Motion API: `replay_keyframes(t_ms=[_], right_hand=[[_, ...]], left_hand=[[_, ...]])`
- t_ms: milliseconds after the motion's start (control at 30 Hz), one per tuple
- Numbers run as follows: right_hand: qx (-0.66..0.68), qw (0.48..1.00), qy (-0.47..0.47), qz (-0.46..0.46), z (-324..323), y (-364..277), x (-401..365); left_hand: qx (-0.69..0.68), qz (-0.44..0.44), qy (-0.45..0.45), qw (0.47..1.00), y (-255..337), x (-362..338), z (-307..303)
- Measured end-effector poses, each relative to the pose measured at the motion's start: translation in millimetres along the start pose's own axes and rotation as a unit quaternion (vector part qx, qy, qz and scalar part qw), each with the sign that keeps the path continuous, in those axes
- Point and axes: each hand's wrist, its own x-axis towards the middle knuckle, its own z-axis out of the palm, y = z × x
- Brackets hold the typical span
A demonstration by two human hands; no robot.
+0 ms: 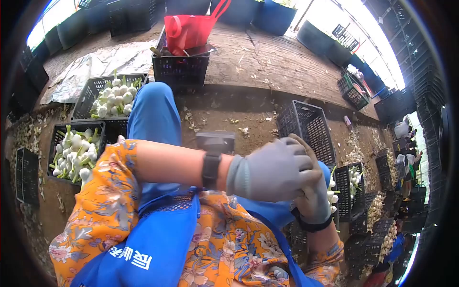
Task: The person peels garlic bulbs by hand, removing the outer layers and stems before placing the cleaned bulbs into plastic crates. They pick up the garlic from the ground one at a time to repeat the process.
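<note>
My left hand (275,171), in a grey knit glove with a dark band on the wrist, reaches across in front of me. My right hand (314,198), gloved too, is pressed against it, and its fingers curl up over the far side. Both hands are closed together above my right knee; anything between them is hidden. Just beyond them stands a black plastic crate (306,125). A blurred grey box-like object (215,141) lies below my left forearm, between my knees.
Crates of garlic bulbs (114,98) and more garlic (75,152) stand at my left. A red bag (187,32) sits on a crate ahead, by a wooden platform (267,62). Garlic-filled crates (355,184) line my right. Peelings litter the ground.
</note>
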Motion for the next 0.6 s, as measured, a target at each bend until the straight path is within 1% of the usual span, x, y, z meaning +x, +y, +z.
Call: replay_keyframes(t_ms=[33,67,100,133,167,233,267,300,333,367,400,433,500,533,567,600], right_hand=[[-0.095,0.994,-0.024,-0.056,-5,4,6],[-0.097,0.993,-0.025,-0.057,-10,7,11],[-0.082,0.993,-0.054,-0.072,-11,10,17],[-0.065,0.991,-0.082,-0.088,-11,13,22],[-0.063,0.991,-0.083,-0.089,-11,17,29],[-0.066,0.986,-0.109,-0.103,-12,23,48],[-0.104,0.983,-0.105,-0.104,-15,27,57],[-0.103,0.983,-0.109,-0.108,-17,35,65],[-0.019,0.993,-0.11,-0.047,-18,45,74],[0.067,0.991,-0.111,0.018,-19,52,83],[-0.028,0.988,-0.148,-0.033,-29,54,94],[-0.023,0.988,-0.148,-0.027,-34,63,99],[0.12,0.98,-0.156,0.026,-46,81,116],[0.117,0.975,-0.179,0.053,-55,75,126],[0.112,0.975,-0.183,0.053,-59,77,134],[0.131,0.976,-0.168,0.044,-62,82,139]], left_hand=[[0.0,0.002,0.001,1.0,-2,4,-3],[0.036,0.025,0.03,0.999,-5,9,-5],[0.073,0.046,0.057,0.995,-9,11,-8],[0.097,0.026,0.026,0.995,-12,14,-17],[0.098,0.026,0.025,0.995,-16,17,-26],[0.094,0.008,-0.048,0.994,-28,21,-43],[0.114,0.008,-0.057,0.992,-36,20,-45],[0.119,0.008,-0.056,0.991,-44,20,-46],[0.124,0.002,-0.064,0.99,-52,20,-46],[0.126,-0.005,-0.071,0.989,-61,20,-45],[0.154,0.022,-0.073,0.985,-76,20,-45],[0.149,0.017,-0.076,0.986,-86,22,-43],[0.191,0.019,-0.089,0.977,-108,32,-39],[0.178,0.008,-0.081,0.981,-118,35,-36],[0.18,0.008,-0.076,0.981,-128,38,-34],[0.17,0.016,-0.092,0.981,-138,41,-34]])
